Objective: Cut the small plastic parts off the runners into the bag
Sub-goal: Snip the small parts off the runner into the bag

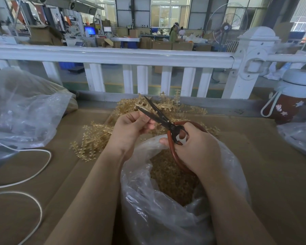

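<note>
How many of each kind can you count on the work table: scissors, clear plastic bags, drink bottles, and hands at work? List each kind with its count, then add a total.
Scissors: 1
Clear plastic bags: 3 (open bag of cut parts, bag at left, bag at right edge)
Drink bottles: 1
Hands: 2 (left hand, right hand)
Total: 7

Single head view: looks forward and down, close over hands, railing (113, 56) and workshop beyond.

Your scissors (163, 119) with dull dark metal blades and smooth reddish-brown coated handles, your bag (166, 206) of thin, crinkled, glossy clear plastic, amber translucent plastic runners (95, 137), matt brown cardboard tabletop (272, 165), glossy white-painted railing (113, 56).
</note>
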Demonstrator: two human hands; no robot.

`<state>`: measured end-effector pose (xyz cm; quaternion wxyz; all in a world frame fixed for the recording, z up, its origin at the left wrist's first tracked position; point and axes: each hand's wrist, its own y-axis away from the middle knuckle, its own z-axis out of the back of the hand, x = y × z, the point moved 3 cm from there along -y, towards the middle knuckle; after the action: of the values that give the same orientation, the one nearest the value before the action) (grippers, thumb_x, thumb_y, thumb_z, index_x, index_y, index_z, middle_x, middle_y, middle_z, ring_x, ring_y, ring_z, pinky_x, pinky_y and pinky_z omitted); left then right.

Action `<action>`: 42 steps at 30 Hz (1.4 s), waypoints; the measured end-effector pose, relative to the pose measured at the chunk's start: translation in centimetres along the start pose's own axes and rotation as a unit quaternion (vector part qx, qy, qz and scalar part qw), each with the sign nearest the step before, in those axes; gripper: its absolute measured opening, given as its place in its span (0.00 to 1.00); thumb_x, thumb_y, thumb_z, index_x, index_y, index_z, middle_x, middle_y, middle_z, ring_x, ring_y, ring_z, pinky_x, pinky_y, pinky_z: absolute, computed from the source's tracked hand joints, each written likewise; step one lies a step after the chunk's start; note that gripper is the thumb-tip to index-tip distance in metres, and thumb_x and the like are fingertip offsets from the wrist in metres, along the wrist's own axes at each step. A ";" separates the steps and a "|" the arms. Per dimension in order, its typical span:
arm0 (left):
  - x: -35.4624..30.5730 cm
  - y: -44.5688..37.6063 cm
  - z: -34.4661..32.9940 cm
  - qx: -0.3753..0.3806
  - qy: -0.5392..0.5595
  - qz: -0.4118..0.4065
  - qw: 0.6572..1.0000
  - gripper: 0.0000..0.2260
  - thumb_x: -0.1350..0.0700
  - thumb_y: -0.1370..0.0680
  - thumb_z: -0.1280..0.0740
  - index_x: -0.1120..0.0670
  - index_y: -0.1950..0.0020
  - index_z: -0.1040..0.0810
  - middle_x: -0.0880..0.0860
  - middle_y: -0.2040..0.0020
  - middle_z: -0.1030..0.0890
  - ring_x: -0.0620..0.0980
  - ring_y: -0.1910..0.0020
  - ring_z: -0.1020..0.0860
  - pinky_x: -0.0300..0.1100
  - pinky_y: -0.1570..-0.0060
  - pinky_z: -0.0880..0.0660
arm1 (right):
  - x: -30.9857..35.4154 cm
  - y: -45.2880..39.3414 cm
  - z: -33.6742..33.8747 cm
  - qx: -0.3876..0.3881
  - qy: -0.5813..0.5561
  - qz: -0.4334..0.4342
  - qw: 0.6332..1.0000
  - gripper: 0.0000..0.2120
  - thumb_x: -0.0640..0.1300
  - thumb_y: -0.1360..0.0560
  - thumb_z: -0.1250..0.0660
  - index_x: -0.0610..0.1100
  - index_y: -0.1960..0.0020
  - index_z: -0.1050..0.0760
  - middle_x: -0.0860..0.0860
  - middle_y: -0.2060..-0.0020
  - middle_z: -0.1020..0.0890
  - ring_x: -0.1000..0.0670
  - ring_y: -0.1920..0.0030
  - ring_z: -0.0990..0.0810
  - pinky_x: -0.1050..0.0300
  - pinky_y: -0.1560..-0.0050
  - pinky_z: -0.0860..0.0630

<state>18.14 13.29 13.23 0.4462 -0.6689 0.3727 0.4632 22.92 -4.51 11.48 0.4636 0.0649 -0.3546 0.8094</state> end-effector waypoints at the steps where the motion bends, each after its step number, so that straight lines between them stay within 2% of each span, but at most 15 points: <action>1: 0.0 0.0 0.0 0.000 0.000 -0.002 1.000 0.13 0.61 0.19 0.36 0.55 0.61 0.17 0.52 0.65 0.17 0.46 0.65 0.22 0.37 0.57 0.24 | 0.0 0.1 0.0 -0.008 0.004 0.003 1.000 0.30 0.81 0.37 0.44 0.55 0.57 0.29 0.66 0.65 0.29 0.62 0.66 0.31 0.68 0.68 0.37; 6: -0.1 -0.1 0.1 0.004 0.009 -0.016 1.000 0.10 0.60 0.20 0.34 0.58 0.59 0.18 0.54 0.64 0.18 0.47 0.64 0.22 0.37 0.57 0.24 | 0.4 0.3 0.6 -0.051 -0.003 0.009 0.999 0.27 0.80 0.36 0.45 0.56 0.63 0.35 0.67 0.71 0.34 0.66 0.71 0.36 0.67 0.71 0.42; 9: -0.1 -0.1 0.1 0.005 0.007 -0.016 1.000 0.09 0.60 0.20 0.34 0.59 0.58 0.19 0.54 0.63 0.19 0.47 0.63 0.22 0.38 0.56 0.24 | 0.6 0.4 0.7 -0.068 -0.004 0.015 0.998 0.27 0.79 0.36 0.44 0.55 0.64 0.35 0.67 0.73 0.37 0.67 0.72 0.38 0.67 0.72 0.44; 15: -0.1 -0.1 0.2 -0.011 0.047 0.015 0.999 0.05 0.61 0.22 0.33 0.61 0.55 0.19 0.55 0.63 0.18 0.47 0.64 0.22 0.38 0.57 0.23 | 0.4 0.3 0.4 -0.063 0.003 0.019 0.998 0.28 0.80 0.36 0.45 0.54 0.63 0.32 0.64 0.70 0.32 0.66 0.72 0.37 0.68 0.71 0.43; 18: -0.1 -0.1 0.4 -0.033 0.076 0.030 0.996 0.02 0.65 0.23 0.32 0.62 0.54 0.20 0.55 0.64 0.18 0.47 0.66 0.22 0.38 0.58 0.23 | 0.4 0.3 0.2 -0.045 -0.001 0.027 0.999 0.28 0.80 0.37 0.45 0.55 0.62 0.31 0.64 0.68 0.29 0.63 0.70 0.34 0.69 0.70 0.40; 20: -0.1 -0.1 0.5 -0.034 0.080 0.036 0.996 0.04 0.66 0.22 0.33 0.61 0.55 0.19 0.54 0.65 0.18 0.47 0.66 0.22 0.38 0.58 0.23 | 0.3 0.2 0.1 -0.035 -0.005 0.034 0.999 0.27 0.80 0.36 0.43 0.56 0.61 0.32 0.64 0.67 0.28 0.63 0.69 0.33 0.70 0.69 0.39; 23: -0.3 0.0 0.6 -0.034 0.092 0.037 0.994 0.05 0.66 0.23 0.33 0.59 0.56 0.19 0.53 0.65 0.17 0.46 0.67 0.20 0.37 0.59 0.22 | 0.3 0.2 0.0 -0.036 -0.017 0.033 0.999 0.25 0.78 0.36 0.39 0.56 0.61 0.32 0.66 0.68 0.30 0.67 0.70 0.35 0.70 0.69 0.40; 25: -0.4 0.0 0.6 -0.033 0.100 0.037 0.994 0.01 0.63 0.26 0.30 0.59 0.56 0.18 0.53 0.64 0.16 0.46 0.66 0.20 0.37 0.59 0.22 | 0.4 0.2 0.1 -0.035 -0.022 0.028 0.999 0.26 0.79 0.36 0.40 0.56 0.62 0.33 0.68 0.70 0.33 0.68 0.70 0.35 0.70 0.69 0.40; 27: -0.4 0.0 0.7 -0.037 0.098 0.036 0.994 0.05 0.60 0.30 0.27 0.58 0.56 0.18 0.53 0.63 0.16 0.46 0.66 0.19 0.37 0.58 0.22 | 0.4 0.2 0.1 -0.038 -0.027 0.023 0.999 0.26 0.80 0.37 0.42 0.57 0.62 0.33 0.68 0.71 0.34 0.68 0.69 0.34 0.70 0.69 0.41; 29: -0.3 -0.1 0.8 -0.047 0.085 0.037 0.995 0.01 0.62 0.28 0.27 0.57 0.57 0.17 0.53 0.64 0.17 0.46 0.66 0.20 0.37 0.59 0.22 | 0.3 0.2 0.1 -0.044 -0.030 0.003 0.999 0.28 0.81 0.38 0.44 0.57 0.63 0.33 0.68 0.71 0.32 0.68 0.69 0.33 0.69 0.69 0.40; 32: -0.3 0.0 0.8 -0.055 0.060 0.036 0.996 0.08 0.64 0.26 0.28 0.53 0.62 0.16 0.53 0.65 0.18 0.46 0.65 0.20 0.37 0.58 0.22 | -0.1 0.2 0.2 -0.055 -0.044 -0.020 0.997 0.32 0.84 0.39 0.47 0.56 0.60 0.30 0.66 0.68 0.27 0.63 0.67 0.27 0.65 0.68 0.34; 34: -0.3 0.0 0.8 -0.047 0.051 0.035 0.997 0.07 0.64 0.26 0.28 0.54 0.62 0.17 0.53 0.65 0.18 0.47 0.65 0.21 0.37 0.58 0.22 | -0.1 0.2 0.2 -0.050 -0.042 -0.009 0.998 0.33 0.84 0.39 0.48 0.56 0.59 0.30 0.65 0.66 0.25 0.64 0.66 0.27 0.66 0.68 0.34; 37: -0.5 0.3 0.5 -0.026 0.043 0.031 0.998 0.07 0.66 0.25 0.30 0.56 0.60 0.17 0.54 0.64 0.17 0.47 0.64 0.21 0.38 0.57 0.23 | 0.2 0.3 0.0 -0.022 -0.028 0.016 0.999 0.32 0.82 0.37 0.46 0.55 0.56 0.28 0.64 0.64 0.25 0.67 0.66 0.30 0.69 0.68 0.37; 42: -0.5 0.5 0.4 -0.004 0.037 0.037 0.999 0.05 0.65 0.28 0.30 0.56 0.57 0.17 0.51 0.64 0.16 0.46 0.63 0.20 0.37 0.57 0.23 | 0.0 0.1 -0.2 0.007 -0.010 0.012 1.000 0.32 0.80 0.36 0.41 0.52 0.52 0.25 0.61 0.60 0.21 0.59 0.61 0.24 0.64 0.64 0.27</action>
<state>17.40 13.58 13.48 0.4124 -0.6730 0.4116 0.4557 22.86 -4.37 11.25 0.4499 0.0719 -0.3547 0.8165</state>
